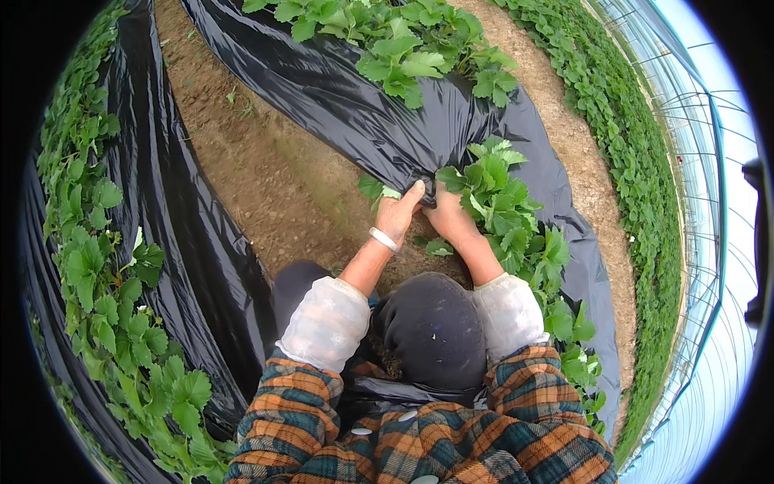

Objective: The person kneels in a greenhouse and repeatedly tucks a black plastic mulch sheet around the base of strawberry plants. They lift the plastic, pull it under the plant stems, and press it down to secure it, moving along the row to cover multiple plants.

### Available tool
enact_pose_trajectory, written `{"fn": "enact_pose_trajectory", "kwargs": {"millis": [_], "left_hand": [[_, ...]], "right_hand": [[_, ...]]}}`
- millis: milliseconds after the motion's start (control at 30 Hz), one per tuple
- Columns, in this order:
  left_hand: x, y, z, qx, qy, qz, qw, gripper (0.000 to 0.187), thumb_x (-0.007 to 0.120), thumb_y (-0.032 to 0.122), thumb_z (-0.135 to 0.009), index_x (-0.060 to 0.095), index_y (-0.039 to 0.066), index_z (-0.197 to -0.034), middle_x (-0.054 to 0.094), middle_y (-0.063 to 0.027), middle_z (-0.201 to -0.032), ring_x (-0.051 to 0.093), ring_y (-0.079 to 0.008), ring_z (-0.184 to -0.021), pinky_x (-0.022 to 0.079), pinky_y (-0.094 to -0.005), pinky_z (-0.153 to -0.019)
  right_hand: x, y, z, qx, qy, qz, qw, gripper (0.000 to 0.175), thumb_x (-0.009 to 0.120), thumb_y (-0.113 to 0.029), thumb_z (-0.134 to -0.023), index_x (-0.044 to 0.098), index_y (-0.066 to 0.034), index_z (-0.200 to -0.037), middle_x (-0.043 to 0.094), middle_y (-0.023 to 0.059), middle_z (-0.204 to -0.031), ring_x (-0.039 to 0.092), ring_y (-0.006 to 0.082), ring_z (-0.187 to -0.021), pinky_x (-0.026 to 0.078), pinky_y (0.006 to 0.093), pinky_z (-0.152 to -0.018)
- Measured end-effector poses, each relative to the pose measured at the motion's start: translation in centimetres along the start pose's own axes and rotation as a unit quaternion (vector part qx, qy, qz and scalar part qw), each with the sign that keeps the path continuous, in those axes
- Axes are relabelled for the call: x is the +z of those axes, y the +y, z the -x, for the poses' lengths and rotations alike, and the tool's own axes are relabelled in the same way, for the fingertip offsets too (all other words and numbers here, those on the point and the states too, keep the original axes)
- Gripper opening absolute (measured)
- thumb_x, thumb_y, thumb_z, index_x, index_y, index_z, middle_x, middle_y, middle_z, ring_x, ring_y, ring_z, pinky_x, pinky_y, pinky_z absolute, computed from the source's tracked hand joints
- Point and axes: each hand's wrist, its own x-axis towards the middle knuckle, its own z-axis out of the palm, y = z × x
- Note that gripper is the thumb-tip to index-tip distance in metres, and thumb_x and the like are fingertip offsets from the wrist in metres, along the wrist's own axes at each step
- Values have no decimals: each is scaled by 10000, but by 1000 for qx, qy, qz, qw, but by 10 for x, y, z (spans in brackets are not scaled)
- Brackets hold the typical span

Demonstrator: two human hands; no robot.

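Note:
Black plastic mulch film covers the planted bed ahead of me, its folds drawn together at my hands. My left hand, with a white bangle at the wrist, grips the gathered film edge, thumb on top. Close beside it on the right, my right hand also holds the bunched film, its fingers partly hidden by film and leaves. Strawberry leaves crowd against my right hand. A few more leaves show just left of my left hand, and a low leaf lies beneath my hands.
Bare soil runs between this bed and another film-covered bed on the left, where strawberry plants grow. My knee is just below my hands. On the right are a soil path, another green row and the greenhouse frame.

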Motion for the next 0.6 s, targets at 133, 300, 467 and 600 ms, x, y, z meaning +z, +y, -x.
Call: {"fn": "enact_pose_trajectory", "kwargs": {"millis": [133, 300, 467, 600], "left_hand": [[13, -14, -2, 23, -165, -440, 882, 204, 542, 125, -873, 597, 37, -1048, 639, -97, -966, 605, -200, -905, 471, -322, -815], [31, -37, -51, 405, -263, -661, 575, 172, 519, 62, -797, 614, 83, -938, 606, -104, -958, 567, -291, -934, 447, -372, -805], [26, -3, -145, 406, -246, -610, 634, 421, 640, 201, -793, 545, 115, -1194, 579, -95, -1165, 534, -283, -1088, 411, -385, -938], [14, 54, -161, 290, -264, -813, 430, 625, 781, 290, -652, 553, 162, -1219, 530, -92, -1256, 465, -299, -1190, 345, -390, -1022]], "right_hand": [[-13, 51, -36, 245, 200, -452, 834, 166, 550, -46, -862, 638, 36, -976, 620, 6, -795, 471, 66, -704, 409, 234, -644], [-30, 67, -34, 189, 237, -502, 810, 173, 556, -35, -875, 624, 46, -1011, 602, -6, -827, 472, 56, -719, 392, 204, -637], [-33, 51, -27, 182, 214, -388, 878, 156, 553, -35, -872, 591, 33, -1007, 596, 28, -805, 488, 79, -754, 413, 219, -695], [-32, 48, -24, 155, 197, -338, 907, 180, 561, -31, -868, 578, 10, -1042, 613, 66, -809, 510, 94, -777, 433, 230, -738]]}}
